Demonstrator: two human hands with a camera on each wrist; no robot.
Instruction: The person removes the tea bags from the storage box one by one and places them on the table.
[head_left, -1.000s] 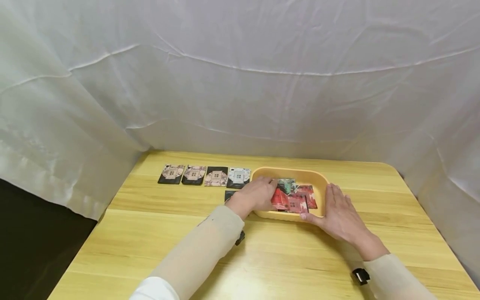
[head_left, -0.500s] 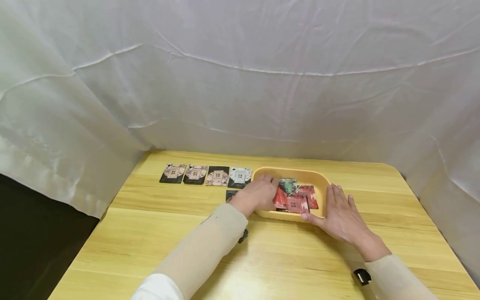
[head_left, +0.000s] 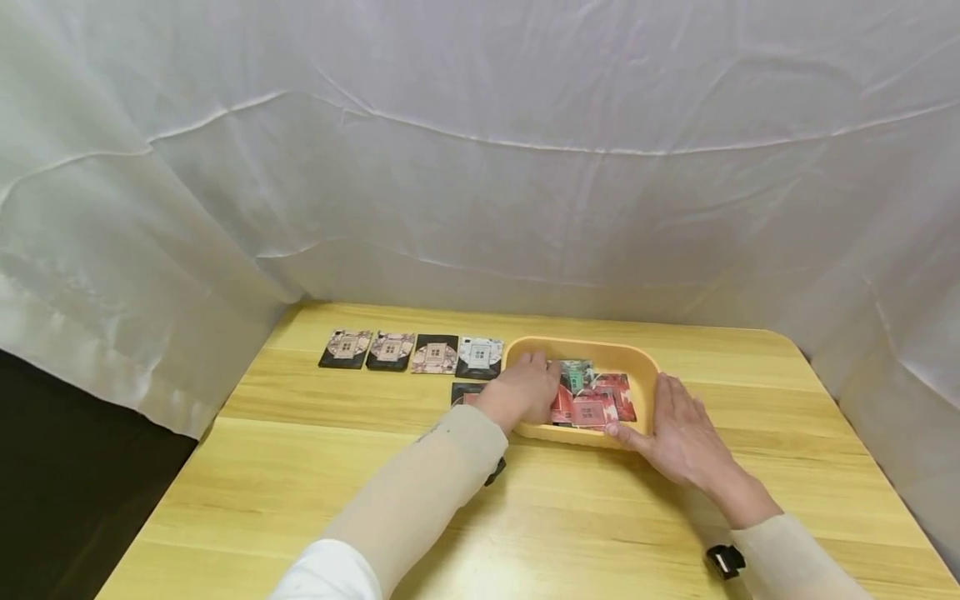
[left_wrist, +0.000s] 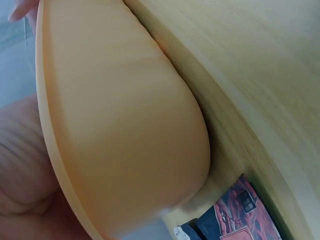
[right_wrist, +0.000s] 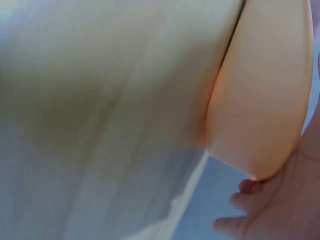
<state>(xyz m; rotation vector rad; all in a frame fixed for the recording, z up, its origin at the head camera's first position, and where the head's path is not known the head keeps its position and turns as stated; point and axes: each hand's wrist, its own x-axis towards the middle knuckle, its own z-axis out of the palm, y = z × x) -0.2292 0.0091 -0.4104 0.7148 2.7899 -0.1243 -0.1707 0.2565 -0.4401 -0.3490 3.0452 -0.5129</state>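
A yellow-orange plastic basket (head_left: 641, 360) stands at the back of the table, with several flat square sachets inside, mostly red ones (head_left: 596, 410) plus a green one (head_left: 577, 373). My left hand (head_left: 528, 387) reaches over its left side, fingers bent down among the sachets; whether they grip one I cannot tell. Fingertips of that hand are hidden behind the basket wall in the left wrist view. My right hand (head_left: 686, 433) rests against the right end, fingers straight along the outside and thumb at the front rim.
Left of the basket runs a row of sachets (head_left: 435, 354) in black, pink and white. Below it lies a dark and red sachet (left_wrist: 237, 215), partly covered by my left arm in the head view. A pale curtain (head_left: 480, 208) hangs behind the table.
My left hand has shifted slightly right inside the basket, over the red sachets. My right hand stays at the basket's right end.
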